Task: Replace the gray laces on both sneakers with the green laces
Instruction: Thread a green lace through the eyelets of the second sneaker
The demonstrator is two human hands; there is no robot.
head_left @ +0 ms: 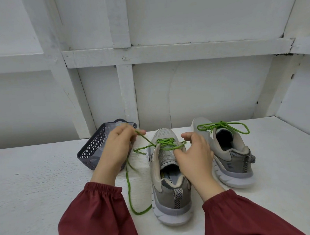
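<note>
Centrally, the near sneaker [171, 193], gray with a white sole, sits heel toward the viewer, with a green lace [167, 143] crossed over its tongue and one end trailing to 7 o'clock. The left hand [116, 149] pinches a strand between thumb and forefinger at 10 o'clock, over the basket [89, 148]. The right hand [196, 156] curls its fingers onto the tongue; whether it grips lace cannot be told. The second sneaker [230, 155], at 2 o'clock, carries a green bow. Open table [37, 175] lies at 3 and 9; the wall [202, 90] closes 12.
</note>
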